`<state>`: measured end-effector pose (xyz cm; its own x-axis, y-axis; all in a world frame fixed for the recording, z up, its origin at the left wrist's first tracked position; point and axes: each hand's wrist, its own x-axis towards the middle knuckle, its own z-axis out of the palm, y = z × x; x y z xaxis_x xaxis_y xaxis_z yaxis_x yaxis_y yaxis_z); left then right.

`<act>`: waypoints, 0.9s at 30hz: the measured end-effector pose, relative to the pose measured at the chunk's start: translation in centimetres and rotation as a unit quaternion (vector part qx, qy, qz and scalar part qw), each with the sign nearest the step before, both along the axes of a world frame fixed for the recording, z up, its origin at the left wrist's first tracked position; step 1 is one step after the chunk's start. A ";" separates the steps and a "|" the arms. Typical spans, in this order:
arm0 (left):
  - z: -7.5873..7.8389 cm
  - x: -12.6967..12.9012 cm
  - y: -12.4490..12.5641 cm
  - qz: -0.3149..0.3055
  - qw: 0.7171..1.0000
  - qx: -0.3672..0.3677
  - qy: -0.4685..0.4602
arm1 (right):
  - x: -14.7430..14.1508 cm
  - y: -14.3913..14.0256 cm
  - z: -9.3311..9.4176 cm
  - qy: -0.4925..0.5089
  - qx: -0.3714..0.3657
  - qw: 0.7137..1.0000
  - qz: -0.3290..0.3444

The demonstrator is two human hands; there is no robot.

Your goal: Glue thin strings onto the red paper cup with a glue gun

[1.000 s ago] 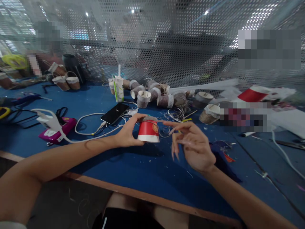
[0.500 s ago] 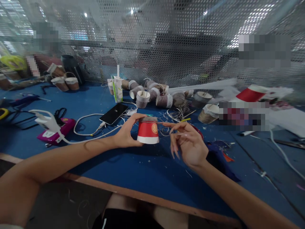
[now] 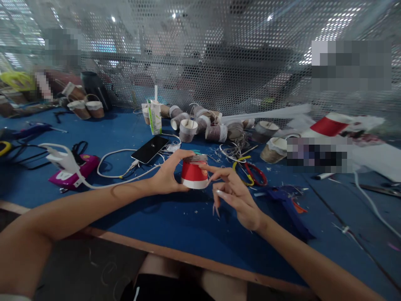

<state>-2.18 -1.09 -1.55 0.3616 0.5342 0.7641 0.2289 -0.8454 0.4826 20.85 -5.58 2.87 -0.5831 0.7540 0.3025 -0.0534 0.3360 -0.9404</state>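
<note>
Red paper cup with a white rim [image 3: 194,174], upturned, with a band of grey-brown twine wound about its narrow base at the top. Held just above the blue felt-covered counter [image 3: 175,225], near its front edge. Left hand [image 3: 167,175] closed round the cup's left side, thumb along the top edge, fingers behind and beneath. Right hand [image 3: 233,196] beside the cup on its right, forefinger tip touching the red wall near the twine band, the other fingers loosely spread and hanging down, gripping nothing that can be made out.

Likely very light and thin-walled: easily dented by a hard squeeze, smooth and a little slippery on the printed face. Best taken at the stiff rolled rim or the base ring, where the paper resists crushing; twine probably gives a rougher, surer hold.

Farther back: black smartphone [image 3: 149,149] lying flat with a white cable [image 3: 109,161] looping from it; green-and-white drink carton with a straw [image 3: 156,116] standing upright; cluster of twine-wrapped paper cups [image 3: 200,123] lying and standing near the perforated metal screen [image 3: 200,58]. Right of the cup, scissors with red and yellow handles [image 3: 252,173] flat on the counter. At left, white glue gun [image 3: 61,159] resting over a pink box [image 3: 77,171].
</note>
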 end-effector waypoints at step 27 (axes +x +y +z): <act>-0.2 0.2 0.0 -0.099 0.994 -0.011 -0.046 | 0.3 1.1 0.2 0.146 -0.063 0.986 -0.045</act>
<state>-1.96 -1.08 -1.73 0.3910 0.4770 0.7871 0.0140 -0.8582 0.5131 21.13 -4.49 3.06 -0.4136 0.8412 0.3484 -0.3024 0.2340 -0.9240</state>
